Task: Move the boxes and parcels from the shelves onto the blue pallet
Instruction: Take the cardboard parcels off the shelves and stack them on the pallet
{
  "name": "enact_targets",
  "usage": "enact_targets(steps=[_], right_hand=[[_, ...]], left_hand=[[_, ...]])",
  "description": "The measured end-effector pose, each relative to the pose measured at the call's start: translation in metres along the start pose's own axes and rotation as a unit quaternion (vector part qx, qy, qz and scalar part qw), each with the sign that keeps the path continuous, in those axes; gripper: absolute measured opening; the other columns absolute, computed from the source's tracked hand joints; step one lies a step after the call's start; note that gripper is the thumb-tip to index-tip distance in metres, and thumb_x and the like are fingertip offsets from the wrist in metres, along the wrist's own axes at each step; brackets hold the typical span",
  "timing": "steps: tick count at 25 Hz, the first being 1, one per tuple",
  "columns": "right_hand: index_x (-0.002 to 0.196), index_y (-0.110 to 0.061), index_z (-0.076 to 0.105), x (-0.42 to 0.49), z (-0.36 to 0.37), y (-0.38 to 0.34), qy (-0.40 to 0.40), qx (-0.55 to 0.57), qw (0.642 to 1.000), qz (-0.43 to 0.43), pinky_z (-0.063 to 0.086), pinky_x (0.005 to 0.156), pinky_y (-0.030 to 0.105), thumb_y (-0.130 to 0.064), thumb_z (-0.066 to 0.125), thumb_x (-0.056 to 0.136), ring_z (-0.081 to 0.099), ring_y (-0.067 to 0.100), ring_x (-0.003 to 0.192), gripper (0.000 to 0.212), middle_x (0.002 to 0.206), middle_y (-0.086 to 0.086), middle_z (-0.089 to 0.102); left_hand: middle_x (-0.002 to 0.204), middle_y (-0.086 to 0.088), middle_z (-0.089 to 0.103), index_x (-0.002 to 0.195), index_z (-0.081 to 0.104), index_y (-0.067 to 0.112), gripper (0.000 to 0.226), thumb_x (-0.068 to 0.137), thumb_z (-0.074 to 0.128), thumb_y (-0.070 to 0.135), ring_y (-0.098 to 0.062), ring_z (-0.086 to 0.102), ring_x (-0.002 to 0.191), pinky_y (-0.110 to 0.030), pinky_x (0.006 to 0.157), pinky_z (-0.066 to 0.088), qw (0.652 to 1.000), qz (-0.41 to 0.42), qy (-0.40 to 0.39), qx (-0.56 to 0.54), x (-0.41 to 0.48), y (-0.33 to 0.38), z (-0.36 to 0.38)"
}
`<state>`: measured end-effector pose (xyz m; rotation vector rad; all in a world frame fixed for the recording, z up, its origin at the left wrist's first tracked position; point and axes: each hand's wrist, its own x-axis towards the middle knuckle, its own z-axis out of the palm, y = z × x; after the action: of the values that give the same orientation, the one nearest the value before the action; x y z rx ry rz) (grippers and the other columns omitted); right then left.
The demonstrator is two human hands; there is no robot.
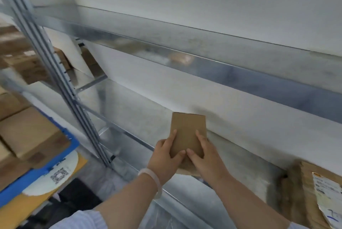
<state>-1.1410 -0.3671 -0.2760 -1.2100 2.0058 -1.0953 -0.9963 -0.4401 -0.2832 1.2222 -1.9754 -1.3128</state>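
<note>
Small flat brown cardboard parcel (187,136) sat between my two hands, held up in front of the bare galvanised metal shelf (129,110). My left hand (164,156) and right hand (205,156) each pinched its lower edges, thumbs on top. Off to the left, brown cardboard boxes (29,132) lay stacked on the blue plastic pallet (37,173).

We had one view — head-worn, wide-angle, looking forward and down. We stood close to metal shelving (140,106); its beams (240,75) ran diagonally, upper left to lower right, so frame sat tilted. White wall (203,7) filled top. Forearms (129,197) entered from bottom edge; left hand (162,156) and right hand (207,162), gripping flat brown parcel (187,132), sat just below centre — near lens. Blue pallet (22,180) lay at left edge, labelled carton (299,191) cut by right edge. We saw blur toward left side.
</note>
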Motion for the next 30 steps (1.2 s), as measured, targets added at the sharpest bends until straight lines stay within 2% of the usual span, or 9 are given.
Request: enact_targets(steps=[4,6,9,12,14,19,21,24,30], right_hand=[[0.144,-0.049,0.026,0.019,0.097,-0.070,-0.117,-0.007,0.990,-0.081,0.033,0.099,0.021,-0.048,0.062,0.085,0.035,0.000,0.123,0.069,0.148,-0.012,0.030],[0.145,-0.050,0.024,0.019,0.152,-0.110,-0.176,-0.009,0.978,-0.113,0.033,0.102,0.024,-0.052,0.060,0.083,0.035,0.003,0.128,0.072,0.150,-0.010,0.029],[0.145,-0.052,0.021,0.021,0.214,-0.156,-0.227,-0.024,0.962,-0.152,0.034,0.107,0.032,-0.060,0.054,0.077,0.035,0.008,0.132,0.076,0.152,-0.009,0.029],[0.141,-0.061,0.013,0.016,0.286,-0.211,-0.307,-0.032,0.935,-0.176,0.034,0.107,0.035,-0.061,0.051,0.078,0.032,0.009,0.132,0.073,0.154,-0.012,0.023],[0.141,-0.061,0.012,0.014,0.331,-0.246,-0.335,-0.031,0.921,-0.200,0.030,0.106,0.030,-0.058,0.053,0.082,0.027,0.004,0.132,0.072,0.153,-0.017,0.020],[0.142,-0.057,0.022,0.020,0.413,-0.308,-0.365,-0.008,0.908,-0.203,0.031,0.093,0.022,-0.047,0.059,0.088,0.031,0.001,0.118,0.066,0.145,-0.016,0.028],[0.142,-0.057,0.023,0.024,0.438,-0.324,-0.381,-0.008,0.904,-0.195,0.031,0.098,0.026,-0.047,0.059,0.089,0.032,0.003,0.121,0.065,0.147,-0.015,0.027],[0.143,-0.055,0.024,0.030,0.467,-0.335,-0.396,-0.008,0.900,-0.180,0.029,0.107,0.032,-0.046,0.059,0.090,0.030,0.008,0.132,0.064,0.151,-0.014,0.025],[0.141,-0.055,0.029,0.042,0.493,-0.338,-0.400,0.001,0.904,-0.151,0.029,0.104,0.029,-0.041,0.057,0.092,0.031,0.005,0.129,0.058,0.150,-0.015,0.030]], left_hand=[[0.125,0.007,0.032,0.145,0.017,0.052,0.068,0.090,0.057,0.043,0.004,0.045,0.096,0.000,0.068,0.039,0.990,-0.050,0.131,0.005,-0.037,-0.034,-0.106],[0.132,0.005,0.035,0.146,0.016,0.050,0.068,0.091,0.056,0.044,0.001,0.046,0.104,-0.005,0.080,0.040,0.980,-0.064,0.189,0.021,-0.061,-0.056,-0.160],[0.141,0.004,0.035,0.147,0.018,0.046,0.068,0.091,0.056,0.042,-0.014,0.041,0.125,-0.030,0.104,0.038,0.966,-0.084,0.244,0.025,-0.088,-0.076,-0.221],[0.139,0.005,0.037,0.145,0.017,0.048,0.068,0.090,0.057,0.042,-0.014,0.039,0.126,-0.037,0.108,0.035,0.945,-0.091,0.313,0.000,-0.118,-0.104,-0.291],[0.136,0.010,0.036,0.143,0.017,0.051,0.068,0.090,0.058,0.043,-0.011,0.038,0.125,-0.035,0.109,0.034,0.932,-0.099,0.350,-0.011,-0.133,-0.125,-0.335],[0.136,0.012,0.035,0.146,0.018,0.049,0.067,0.092,0.056,0.043,-0.009,0.042,0.121,-0.030,0.103,0.040,0.916,-0.114,0.382,-0.042,-0.145,-0.167,-0.422],[0.137,0.011,0.037,0.147,0.018,0.047,0.067,0.093,0.056,0.040,-0.008,0.044,0.119,-0.028,0.100,0.042,0.914,-0.118,0.383,-0.058,-0.144,-0.182,-0.448],[0.141,0.008,0.035,0.148,0.016,0.044,0.068,0.093,0.057,0.037,-0.012,0.042,0.124,-0.036,0.106,0.042,0.915,-0.133,0.374,-0.071,-0.139,-0.201,-0.470],[0.144,0.007,0.031,0.148,0.013,0.046,0.071,0.092,0.057,0.042,-0.010,0.035,0.127,-0.032,0.108,0.035,0.918,-0.153,0.361,-0.058,-0.129,-0.223,-0.482]])
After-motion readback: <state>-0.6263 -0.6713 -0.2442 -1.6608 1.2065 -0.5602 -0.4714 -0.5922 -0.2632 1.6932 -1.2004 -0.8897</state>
